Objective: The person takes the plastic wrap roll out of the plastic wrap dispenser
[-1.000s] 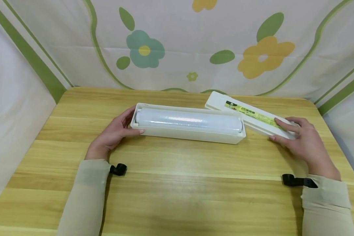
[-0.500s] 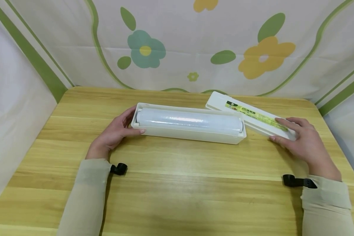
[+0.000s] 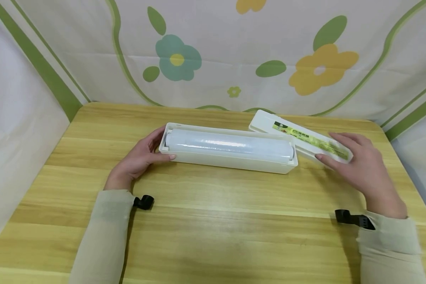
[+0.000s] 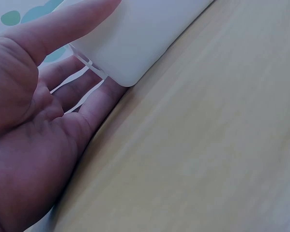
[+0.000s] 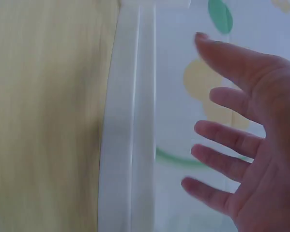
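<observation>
A long white cling film box stands uncovered on the table, a roll of clear cling film lying inside it. My left hand grips the box's left end, thumb along the front wall and fingers behind; in the left wrist view the fingers reach round the box corner. The white lid, bearing a green-yellow label, lies slanted behind the box's right end. Above the lid's right end hovers my right hand. In the right wrist view its fingers are spread, apart from the lid.
The wooden table stretches toward me in front of the box. A white cloth with printed flowers hangs behind the table's back edge and along both sides. Black wrist camera mounts stick out from the sleeves.
My right hand has let go of the lid's right end, rising off it and shifting slightly left. The left hand keeps its hold on the box, and the lid stays in place.
</observation>
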Action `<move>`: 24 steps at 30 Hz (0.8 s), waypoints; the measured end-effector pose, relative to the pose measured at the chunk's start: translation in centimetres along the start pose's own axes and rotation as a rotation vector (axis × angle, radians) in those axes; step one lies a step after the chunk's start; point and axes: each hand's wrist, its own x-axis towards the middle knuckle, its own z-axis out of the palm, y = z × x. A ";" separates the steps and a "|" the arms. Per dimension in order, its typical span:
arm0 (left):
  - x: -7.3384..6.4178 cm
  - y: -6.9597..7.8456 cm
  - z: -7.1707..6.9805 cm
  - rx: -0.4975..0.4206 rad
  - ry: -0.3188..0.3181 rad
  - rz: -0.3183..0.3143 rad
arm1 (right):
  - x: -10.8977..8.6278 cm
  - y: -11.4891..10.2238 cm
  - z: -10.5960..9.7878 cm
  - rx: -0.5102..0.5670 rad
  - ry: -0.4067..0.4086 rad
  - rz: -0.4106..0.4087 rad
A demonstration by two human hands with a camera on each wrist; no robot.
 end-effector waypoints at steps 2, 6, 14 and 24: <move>0.0 0.0 0.0 -0.003 -0.001 0.000 | 0.2 -1.4 0.4 0.035 0.030 -0.040; 0.0 0.0 0.0 -0.008 0.000 -0.001 | 0.6 -3.6 1.7 0.100 0.085 -0.154; 0.0 0.1 0.1 -0.019 0.003 0.007 | 1.5 -6.5 3.8 0.141 0.113 -0.302; -0.1 0.0 0.1 -0.035 0.020 0.006 | 2.3 -8.5 5.1 0.130 0.110 -0.353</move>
